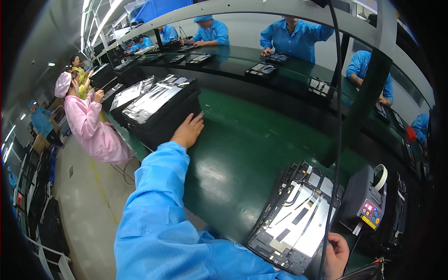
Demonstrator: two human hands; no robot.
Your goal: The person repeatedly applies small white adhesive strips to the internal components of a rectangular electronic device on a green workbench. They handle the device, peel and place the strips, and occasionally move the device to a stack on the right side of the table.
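Note:
My left hand reaches far out, its fingers stretched and laid flat against the near right side of a tall black stack of trays. On top of that stack lie opened tablet-like devices with silvery insides. Close to me, at the lower right, a second stack of opened devices shows white batteries, ribbon cables and circuit boards. My right hand is at that stack's right edge, fingers curled in. A hanging black cable passes in front, and whatever the fingers pinch is hidden.
A grey tape dispenser with lit buttons stands right of the near devices, on the green bench. Beyond runs a dark conveyor carrying several devices. A grey frame post rises at right. A person in pink works at left; others wear blue.

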